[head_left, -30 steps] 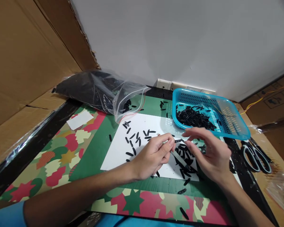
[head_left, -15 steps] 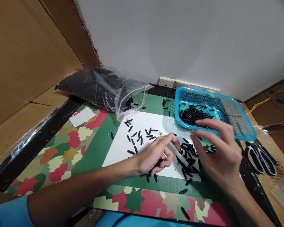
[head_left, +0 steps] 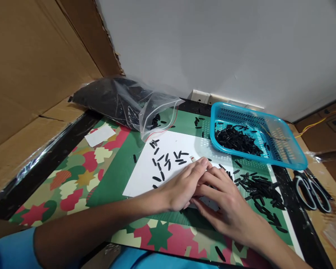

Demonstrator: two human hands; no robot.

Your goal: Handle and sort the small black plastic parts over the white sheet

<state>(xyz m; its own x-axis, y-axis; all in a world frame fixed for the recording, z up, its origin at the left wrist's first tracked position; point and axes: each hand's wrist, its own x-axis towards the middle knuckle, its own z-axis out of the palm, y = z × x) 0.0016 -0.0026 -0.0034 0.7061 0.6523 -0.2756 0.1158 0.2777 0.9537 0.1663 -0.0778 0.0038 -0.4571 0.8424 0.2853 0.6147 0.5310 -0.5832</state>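
Note:
My left hand [head_left: 184, 183] is closed over the white sheet [head_left: 142, 175], around a narrow pale strip [head_left: 193, 159] whose tip sticks out beyond the fingers. Against it, my right hand [head_left: 222, 198] has its fingers bent, their tips hidden behind the left hand. What the right fingers grip, if anything, cannot be made out. Slim black pieces [head_left: 168, 160] lie scattered on the sheet left of the hands. A denser pile of black pieces [head_left: 261, 188] spreads over the green mat to the right of my right hand.
A blue plastic basket [head_left: 285, 158] at the back right holds more black pieces. At the back left lies a zip bag [head_left: 112, 101] full of dark material. Scissors [head_left: 310, 192] rest at the right edge; a white paper slip [head_left: 100, 135] lies on the left.
My right hand has moved left and down from near the basket to meet my left hand, uncovering the right-hand pile. The pale strip's lower length is now hidden. The view has shifted slightly.

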